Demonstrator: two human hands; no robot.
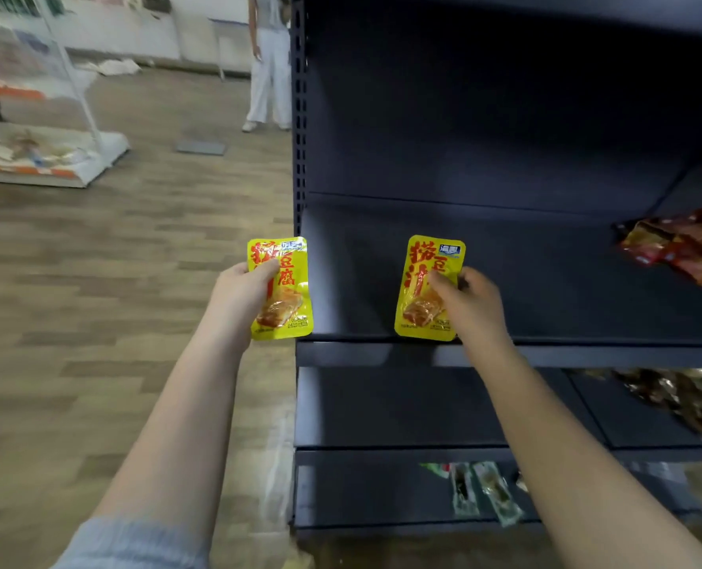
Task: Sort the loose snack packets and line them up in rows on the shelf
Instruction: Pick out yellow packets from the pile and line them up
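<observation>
I see dim shelf interior toward 1 o'clock, brighter floor at 9; edges smear and bend, centre sharp.

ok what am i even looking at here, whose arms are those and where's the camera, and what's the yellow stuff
There is no machine here. The picture comes from a wide-angle camera worn on a person's head, looking forward and down, so the two bare arms are that person's own.

The left hand holds one yellow packet out over the wooden floor, just left of the shelf's edge. The right hand holds a matching second packet upright at the front of the dark shelf, as if about to place it.

Further right on that shelf lies a loose pile of red and yellow packets. The lower shelves hold more packets, too blurred to name. Another person stands in the background.
</observation>
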